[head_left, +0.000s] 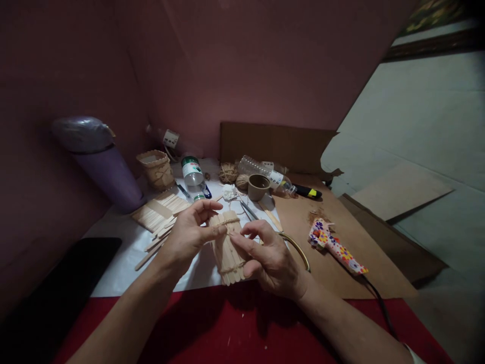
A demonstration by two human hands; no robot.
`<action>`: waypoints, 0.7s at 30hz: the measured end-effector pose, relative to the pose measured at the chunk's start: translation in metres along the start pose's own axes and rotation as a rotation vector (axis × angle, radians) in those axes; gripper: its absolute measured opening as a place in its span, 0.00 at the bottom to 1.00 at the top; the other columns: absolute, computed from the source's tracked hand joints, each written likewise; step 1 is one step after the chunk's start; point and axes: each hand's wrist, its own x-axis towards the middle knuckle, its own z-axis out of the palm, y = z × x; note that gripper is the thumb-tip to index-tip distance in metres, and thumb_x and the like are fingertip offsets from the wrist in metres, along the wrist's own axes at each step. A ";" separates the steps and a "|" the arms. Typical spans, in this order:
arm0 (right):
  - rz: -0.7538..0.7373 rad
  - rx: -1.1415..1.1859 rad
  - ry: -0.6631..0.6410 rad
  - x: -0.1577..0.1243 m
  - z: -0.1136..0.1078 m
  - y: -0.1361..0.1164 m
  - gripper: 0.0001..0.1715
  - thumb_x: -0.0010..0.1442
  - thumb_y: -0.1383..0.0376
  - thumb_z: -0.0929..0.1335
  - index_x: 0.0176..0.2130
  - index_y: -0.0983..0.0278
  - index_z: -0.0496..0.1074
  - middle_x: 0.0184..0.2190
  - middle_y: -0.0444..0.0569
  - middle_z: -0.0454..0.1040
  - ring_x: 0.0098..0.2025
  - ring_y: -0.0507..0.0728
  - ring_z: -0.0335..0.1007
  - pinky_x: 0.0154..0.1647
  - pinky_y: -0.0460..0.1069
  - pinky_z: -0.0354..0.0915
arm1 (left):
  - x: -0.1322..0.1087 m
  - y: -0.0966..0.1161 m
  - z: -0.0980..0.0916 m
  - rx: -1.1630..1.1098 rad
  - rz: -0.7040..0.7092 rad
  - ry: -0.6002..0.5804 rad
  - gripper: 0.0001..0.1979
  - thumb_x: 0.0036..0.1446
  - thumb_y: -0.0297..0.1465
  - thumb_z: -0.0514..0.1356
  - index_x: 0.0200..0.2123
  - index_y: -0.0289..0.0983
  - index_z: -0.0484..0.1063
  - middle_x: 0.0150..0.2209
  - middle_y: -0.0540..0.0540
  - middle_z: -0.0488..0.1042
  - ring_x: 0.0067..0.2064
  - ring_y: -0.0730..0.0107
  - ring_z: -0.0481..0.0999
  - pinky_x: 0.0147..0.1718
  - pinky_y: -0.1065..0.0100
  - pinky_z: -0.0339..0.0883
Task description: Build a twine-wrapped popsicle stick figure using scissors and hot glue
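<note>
From my distant place I see the table (197, 331), red along its near edge. On its right part lies a brown cardboard sheet (297, 210), and beside this a white sheet (109, 280). A purple cylinder (108, 174), with grey wrapping on its top, leans at the far left.

My right hand (271, 255) is at the right side of the stick piece, with the fingers on its front; whether this grip is closed on something, I cannot tell. My left hand (191, 225) has its grip clamped on the upper left of the same piece, thumb in front.

The stick piece (227, 253) is between my two hands, slightly tilted, above the near part of the white sheet; two twine bands go across its pale sticks.

To the right, a flowered glue gun (337, 247) rests on the cardboard. Behind the hands there is a clear bottle (276, 178) on its side, then a brown cup (258, 194) near it, and a twine ball (228, 173).
</note>
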 end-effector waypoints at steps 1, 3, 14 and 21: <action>-0.016 -0.028 -0.008 0.001 -0.001 0.000 0.35 0.65 0.47 0.56 0.54 0.68 0.70 0.41 0.57 0.65 0.43 0.60 0.64 0.42 0.57 0.69 | 0.000 0.000 0.000 0.000 0.003 0.000 0.21 0.38 0.25 0.70 0.38 0.36 0.69 0.33 0.50 0.73 0.35 0.71 0.71 0.33 0.70 0.65; -0.047 -0.085 -0.022 0.002 -0.002 -0.001 0.34 0.65 0.47 0.56 0.53 0.68 0.70 0.40 0.56 0.66 0.43 0.60 0.64 0.41 0.56 0.70 | 0.000 -0.001 0.000 0.000 0.007 0.001 0.21 0.38 0.25 0.70 0.38 0.36 0.69 0.33 0.50 0.73 0.36 0.71 0.71 0.33 0.70 0.64; -0.175 -0.220 -0.011 0.010 -0.005 0.002 0.33 0.65 0.49 0.58 0.48 0.71 0.74 0.37 0.58 0.69 0.42 0.61 0.65 0.42 0.57 0.69 | -0.001 0.000 0.002 0.022 -0.018 0.031 0.19 0.36 0.25 0.70 0.35 0.35 0.72 0.32 0.50 0.73 0.35 0.70 0.71 0.32 0.70 0.64; -0.032 0.043 0.055 0.002 -0.002 0.003 0.30 0.68 0.51 0.55 0.55 0.67 0.68 0.42 0.58 0.69 0.44 0.60 0.67 0.42 0.56 0.70 | -0.001 0.003 0.005 0.018 -0.032 0.040 0.19 0.35 0.24 0.70 0.35 0.35 0.71 0.32 0.50 0.73 0.35 0.70 0.71 0.33 0.70 0.64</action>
